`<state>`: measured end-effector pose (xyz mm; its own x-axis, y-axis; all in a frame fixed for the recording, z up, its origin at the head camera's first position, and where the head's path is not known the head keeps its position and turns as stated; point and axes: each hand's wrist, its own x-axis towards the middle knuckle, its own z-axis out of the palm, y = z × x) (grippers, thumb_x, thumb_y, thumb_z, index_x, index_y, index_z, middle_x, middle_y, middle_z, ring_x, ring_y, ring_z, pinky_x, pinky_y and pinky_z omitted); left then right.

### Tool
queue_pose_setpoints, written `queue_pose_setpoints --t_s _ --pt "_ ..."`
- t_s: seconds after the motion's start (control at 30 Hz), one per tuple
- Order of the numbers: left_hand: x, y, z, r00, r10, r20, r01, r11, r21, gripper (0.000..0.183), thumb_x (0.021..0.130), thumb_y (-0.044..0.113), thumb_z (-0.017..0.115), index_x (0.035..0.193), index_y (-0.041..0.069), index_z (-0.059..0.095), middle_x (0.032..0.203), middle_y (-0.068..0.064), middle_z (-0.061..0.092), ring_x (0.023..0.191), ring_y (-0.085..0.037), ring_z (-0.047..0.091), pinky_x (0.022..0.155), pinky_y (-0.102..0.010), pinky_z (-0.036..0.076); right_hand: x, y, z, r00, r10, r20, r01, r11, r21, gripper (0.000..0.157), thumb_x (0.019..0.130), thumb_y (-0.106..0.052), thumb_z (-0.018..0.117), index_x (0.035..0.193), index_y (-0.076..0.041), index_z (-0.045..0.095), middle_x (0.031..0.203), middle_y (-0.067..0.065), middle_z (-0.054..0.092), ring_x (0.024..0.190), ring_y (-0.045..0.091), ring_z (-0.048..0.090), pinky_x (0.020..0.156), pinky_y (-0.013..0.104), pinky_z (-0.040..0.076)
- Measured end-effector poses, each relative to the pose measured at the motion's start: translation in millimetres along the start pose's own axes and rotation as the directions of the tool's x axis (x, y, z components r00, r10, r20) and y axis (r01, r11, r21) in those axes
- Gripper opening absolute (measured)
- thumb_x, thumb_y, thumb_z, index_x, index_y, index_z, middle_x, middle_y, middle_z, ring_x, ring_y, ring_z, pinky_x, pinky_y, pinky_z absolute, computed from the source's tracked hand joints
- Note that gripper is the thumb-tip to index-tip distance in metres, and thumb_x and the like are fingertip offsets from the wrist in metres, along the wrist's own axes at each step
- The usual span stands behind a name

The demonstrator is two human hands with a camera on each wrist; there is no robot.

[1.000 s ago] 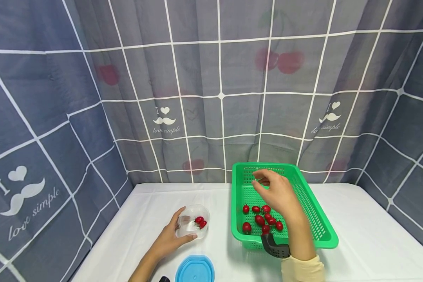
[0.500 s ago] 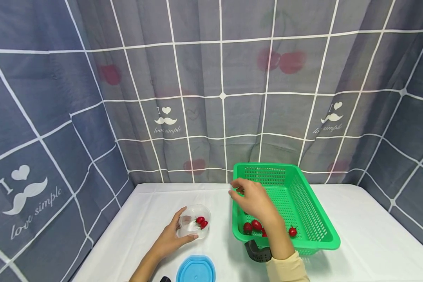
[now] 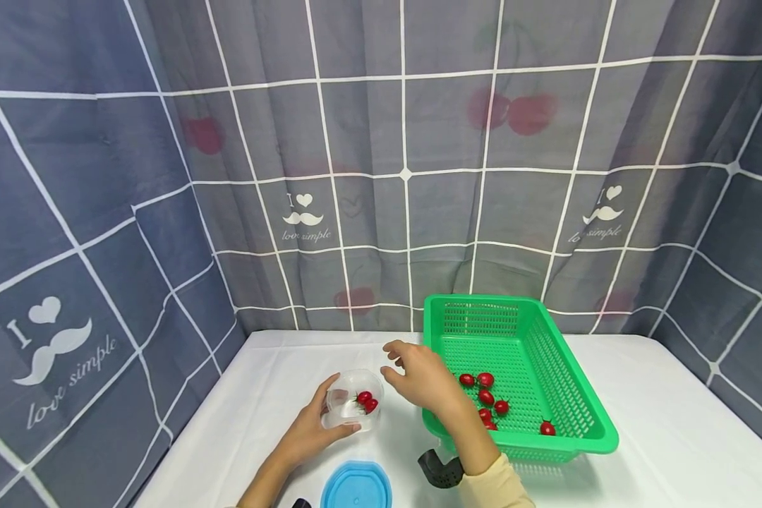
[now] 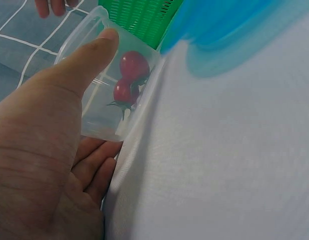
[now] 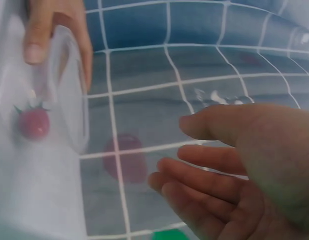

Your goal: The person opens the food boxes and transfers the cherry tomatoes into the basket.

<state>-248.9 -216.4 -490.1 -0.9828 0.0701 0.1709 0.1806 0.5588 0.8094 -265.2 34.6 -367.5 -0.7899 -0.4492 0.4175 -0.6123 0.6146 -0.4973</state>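
Observation:
My left hand (image 3: 314, 425) grips a small clear plastic container (image 3: 339, 422) on the white table, thumb on the near side and fingers round the far side. Two red cherry tomatoes (image 3: 367, 403) with green stems lie inside it, also visible through its wall in the left wrist view. Just right of the container, my right hand (image 3: 422, 374) hovers with fingers loosely bent. Nothing shows between its thumb and fingers (image 5: 204, 180) in the right wrist view. A green perforated basket (image 3: 587, 402) stands to the right, with several cherry tomatoes (image 3: 486, 398) in it, some behind my right forearm.
A blue round lid (image 3: 357, 487) lies on the white table (image 3: 279, 367) in front of the container. A black wrist mount (image 3: 440, 470) is at my right wrist. Grey-blue checked curtains (image 3: 368, 212) hang behind and along both sides.
My right hand has moved left from above the basket to beside the container. One tomato in the basket has rolled to the right. My left hand stays on the container.

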Motion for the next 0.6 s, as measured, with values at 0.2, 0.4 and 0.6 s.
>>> queue_pose_setpoints --t_s 0.2,0.4,0.6 --pt "-0.6 0.6 -0.8 1.0 0.0 0.009 0.0 1.0 0.003 0.106 0.078 0.043 0.09 0.161 0.022 0.029 0.14 -0.005 0.063 0.129 -0.035 0.06 0.104 -0.062 0.046 1.9 -6.2 21.1 0.997 -0.024 0.068 0.026 0.999 -0.029 0.031 0.098 -0.02 0.069 0.124 -0.003 0.07 0.119 0.011 0.075 0.104 0.027 0.073 0.088 0.045 0.061" --pt "-1.8 1.0 -1.4 1.0 0.004 0.015 -0.004 1.0 0.003 0.106 0.079 0.044 0.089 0.162 0.021 0.028 0.143 -0.009 0.061 0.131 -0.04 0.059 0.102 -0.062 0.047 3.2 -12.5 43.2 0.99 -0.045 0.137 0.052 0.997 -0.05 0.033 0.098 -0.02 0.068 0.126 -0.003 0.07 0.121 0.01 0.074 0.102 0.024 0.073 0.09 0.046 0.059" --pt "-2.5 -0.5 -1.8 0.999 0.022 0.029 -0.022 1.0 0.005 0.104 0.08 0.044 0.088 0.162 0.021 0.027 0.143 -0.01 0.06 0.131 -0.044 0.058 0.1 -0.065 0.048 1.9 -15.8 58.3 0.984 -0.03 0.174 0.047 0.995 -0.092 0.033 0.097 -0.018 0.068 0.126 -0.004 0.07 0.123 0.009 0.074 0.112 0.027 0.071 0.097 0.05 0.057"
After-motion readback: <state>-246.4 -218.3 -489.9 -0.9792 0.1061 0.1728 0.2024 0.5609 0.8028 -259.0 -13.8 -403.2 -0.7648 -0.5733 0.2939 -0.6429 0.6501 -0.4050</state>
